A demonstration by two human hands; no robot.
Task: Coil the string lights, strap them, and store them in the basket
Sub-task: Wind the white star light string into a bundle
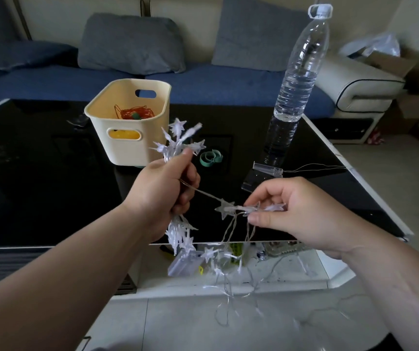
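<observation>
Translucent white star-shaped string lights on clear wire (224,208): part is gathered as loops in the left hand (164,191), which is curled round them, with stars sticking out above and below the fist. The rest hangs tangled off the near table edge toward the floor, a clear battery box (184,262) dangling in it.

I read the step as coiling, roughly midway. The right hand (294,216) pinches the wire at a star between thumb and fingertips, and a taut span joins the two hands.

Next move, I judge: carry that span to the left fist, lay another loop, mind the snarl below.

Both forearms reach forward over the black glass table (39,173). A curled green strap (211,158) lies untouched beside the cream plastic basket (127,153), beyond the hands.
</observation>
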